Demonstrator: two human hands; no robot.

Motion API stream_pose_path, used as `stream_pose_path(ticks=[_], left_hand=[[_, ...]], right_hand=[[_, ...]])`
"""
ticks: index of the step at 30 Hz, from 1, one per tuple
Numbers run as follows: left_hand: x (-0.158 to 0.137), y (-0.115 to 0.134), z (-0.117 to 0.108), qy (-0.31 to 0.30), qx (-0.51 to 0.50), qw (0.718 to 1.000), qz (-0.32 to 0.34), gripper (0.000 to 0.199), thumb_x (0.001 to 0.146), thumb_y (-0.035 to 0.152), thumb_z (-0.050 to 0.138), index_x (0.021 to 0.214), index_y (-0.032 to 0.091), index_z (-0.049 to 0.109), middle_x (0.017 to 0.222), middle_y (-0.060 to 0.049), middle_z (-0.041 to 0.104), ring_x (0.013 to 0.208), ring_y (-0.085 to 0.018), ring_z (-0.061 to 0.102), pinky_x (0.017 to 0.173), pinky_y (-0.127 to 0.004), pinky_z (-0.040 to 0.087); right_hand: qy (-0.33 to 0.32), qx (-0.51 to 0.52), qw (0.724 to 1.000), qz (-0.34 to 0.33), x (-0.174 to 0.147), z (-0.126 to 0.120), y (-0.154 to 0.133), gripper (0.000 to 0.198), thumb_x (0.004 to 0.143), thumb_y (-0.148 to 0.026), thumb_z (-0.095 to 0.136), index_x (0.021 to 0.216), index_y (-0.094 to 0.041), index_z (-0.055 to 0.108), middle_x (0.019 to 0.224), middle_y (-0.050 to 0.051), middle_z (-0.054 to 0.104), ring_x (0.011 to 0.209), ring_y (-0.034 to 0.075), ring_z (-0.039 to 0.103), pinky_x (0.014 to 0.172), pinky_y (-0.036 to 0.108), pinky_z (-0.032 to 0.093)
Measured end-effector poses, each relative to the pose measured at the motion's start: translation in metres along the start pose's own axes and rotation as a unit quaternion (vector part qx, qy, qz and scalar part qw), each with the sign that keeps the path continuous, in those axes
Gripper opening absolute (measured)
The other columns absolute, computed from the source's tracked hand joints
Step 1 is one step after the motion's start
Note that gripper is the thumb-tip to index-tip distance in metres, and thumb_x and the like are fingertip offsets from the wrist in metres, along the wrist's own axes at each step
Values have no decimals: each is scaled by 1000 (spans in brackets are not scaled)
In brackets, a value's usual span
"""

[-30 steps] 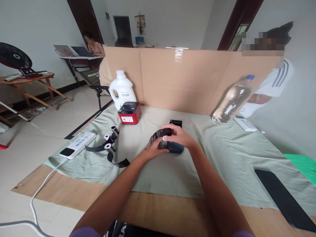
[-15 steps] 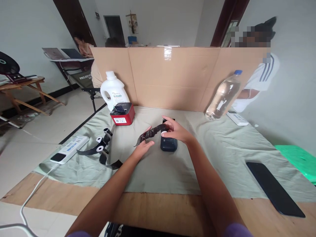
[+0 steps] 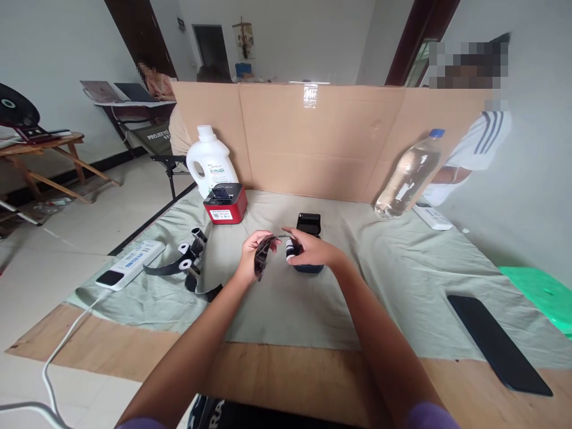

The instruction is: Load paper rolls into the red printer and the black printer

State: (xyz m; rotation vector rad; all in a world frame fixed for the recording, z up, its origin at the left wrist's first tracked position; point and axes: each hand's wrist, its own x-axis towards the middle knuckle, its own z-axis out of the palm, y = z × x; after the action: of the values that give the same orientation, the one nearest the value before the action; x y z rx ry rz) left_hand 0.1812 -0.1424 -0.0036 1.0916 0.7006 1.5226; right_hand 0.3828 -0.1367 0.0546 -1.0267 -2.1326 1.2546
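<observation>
My left hand (image 3: 251,253) pinches the free end of a dark ribbon strip (image 3: 262,253) above the grey-green cloth (image 3: 313,298). My right hand (image 3: 310,250) grips a small white-ended roll (image 3: 290,249) from which the strip runs. Just behind and under the right hand sits a small dark blue label printer (image 3: 308,229) with its lid open. Both hands hover close together at the middle of the table.
Loose ribbon spools and strips (image 3: 190,265) lie at the left beside a white power strip (image 3: 129,265). A red printer (image 3: 226,204) and white jug (image 3: 210,161) stand at back left, a water bottle (image 3: 409,176) at back right, a black phone (image 3: 496,342) at right. A cardboard screen (image 3: 313,143) backs the table; other people sit beyond it.
My left hand rose from the cloth and closed on the strip's end. My right hand lifted the roll off the dark blue printer, whose open lid now shows.
</observation>
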Motion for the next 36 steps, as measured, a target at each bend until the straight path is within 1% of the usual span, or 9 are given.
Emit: stream_pose_path(ticks=[7, 14, 16, 18, 21, 24, 27, 33, 36], left_hand=[[-1, 12, 4, 42, -14, 999, -23, 40, 63, 39, 86, 87, 17, 62, 68, 0, 68, 58, -12, 60, 57, -21, 43], [3, 9, -4, 24, -70, 996, -53, 35, 67, 27, 84, 92, 18, 61, 73, -3, 72, 59, -14, 62, 58, -23, 45], [4, 7, -8, 2, -107, 991, -82, 34, 68, 28, 84, 92, 18, 62, 75, -4, 73, 55, -14, 61, 58, -25, 47], [5, 7, -11, -23, -141, 983, -115, 33, 74, 38, 81, 93, 16, 65, 73, -4, 71, 54, -14, 61, 57, -27, 49], [3, 7, -13, -54, -163, 973, -153, 43, 82, 54, 71, 95, 13, 69, 80, -8, 72, 65, -19, 66, 60, -29, 53], [1, 9, -12, -60, -153, 971, -171, 41, 84, 52, 70, 100, 13, 70, 93, -9, 73, 76, -21, 69, 63, -29, 56], [-2, 10, -10, -64, -127, 973, -184, 40, 83, 46, 72, 106, 13, 69, 100, -11, 73, 78, -21, 70, 65, -30, 56], [-4, 7, -9, -129, -93, 957, -244, 55, 76, 39, 77, 123, 14, 63, 92, -13, 74, 66, -20, 68, 62, -29, 54], [-5, 3, -7, -114, -88, 964, -224, 51, 73, 26, 79, 121, 16, 66, 93, -9, 72, 75, -19, 68, 58, -25, 52]], right_hand=[[6, 2, 1000, -20, 5, 11, 7, 96, 71, -27, 81, 155, -21, 34, 112, 8, 64, 97, 23, 62, 89, 35, 51], [5, -19, 1000, 0, -1, 3, 1, 92, 74, -27, 78, 154, -23, 34, 111, 7, 63, 85, 18, 60, 81, 34, 52], [17, -25, 999, 10, -3, -1, 2, 82, 74, -26, 76, 149, -25, 42, 118, 7, 60, 86, 18, 60, 81, 34, 53], [28, -19, 999, 20, -6, -7, 5, 64, 75, -25, 74, 135, -26, 54, 123, 7, 57, 90, 18, 62, 82, 34, 53], [35, 18, 998, 45, -11, -16, 7, 50, 74, -26, 73, 122, -26, 61, 129, 6, 52, 91, 18, 64, 81, 33, 53], [43, 70, 995, 51, -14, -24, 6, 52, 73, -24, 72, 124, -26, 60, 127, 5, 54, 96, 20, 63, 83, 33, 52], [53, 116, 991, 28, -16, -29, 7, 49, 73, -22, 69, 121, -24, 62, 115, 3, 61, 101, 20, 60, 87, 32, 49], [48, 158, 986, 39, -14, -31, 18, 53, 72, -22, 68, 124, -24, 62, 95, 0, 59, 81, 14, 55, 66, 24, 44], [42, 216, 973, 62, -14, -29, 19, 63, 69, -19, 67, 131, -27, 57, 98, 1, 60, 80, 14, 57, 63, 24, 45]])
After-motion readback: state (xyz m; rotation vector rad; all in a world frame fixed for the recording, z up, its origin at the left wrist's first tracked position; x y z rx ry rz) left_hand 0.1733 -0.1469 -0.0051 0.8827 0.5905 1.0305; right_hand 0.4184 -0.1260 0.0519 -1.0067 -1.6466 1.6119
